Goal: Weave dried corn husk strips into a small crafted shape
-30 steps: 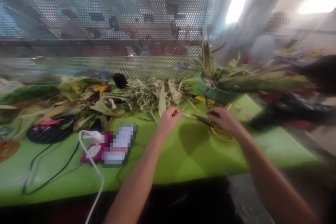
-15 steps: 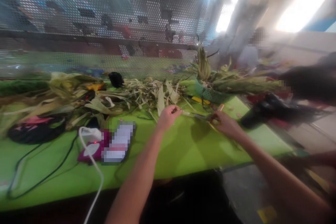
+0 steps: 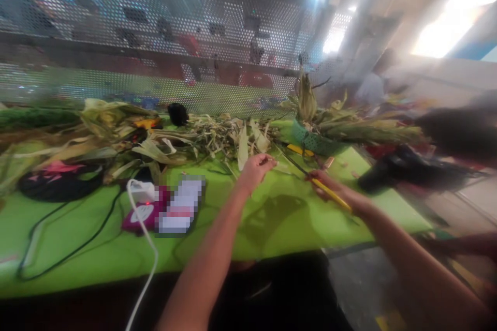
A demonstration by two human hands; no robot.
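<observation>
Over the green table [image 3: 279, 238], my left hand [image 3: 254, 173] is closed in a pinch near the middle of the view. A small pale piece shows at its fingertips, too blurred to name. My right hand [image 3: 330, 186] is closed around a slim yellow-handled tool [image 3: 332, 196]. Its thin dark shaft points up and left, past my left fingertips and apart from them. I cannot tell whether it is a knife or another tool. Just behind my left hand lie dried corn husks [image 3: 243, 147]; another yellow object [image 3: 300, 150] rests behind my hands.
Shredded husks [image 3: 213, 137] line the back of the table before a perforated metal screen [image 3: 217, 83]. A green basket [image 3: 314, 139] holds husks at back right. To the left lie a phone [image 3: 180, 207], a white plug [image 3: 142, 191] with cable, and a black pouch [image 3: 58, 186]. Another person sits at right.
The tool in my right hand has turned and drawn back from my left fingertips; its yellow handle now shows along my wrist. My left hand stays pinched. The whole view has shifted slightly.
</observation>
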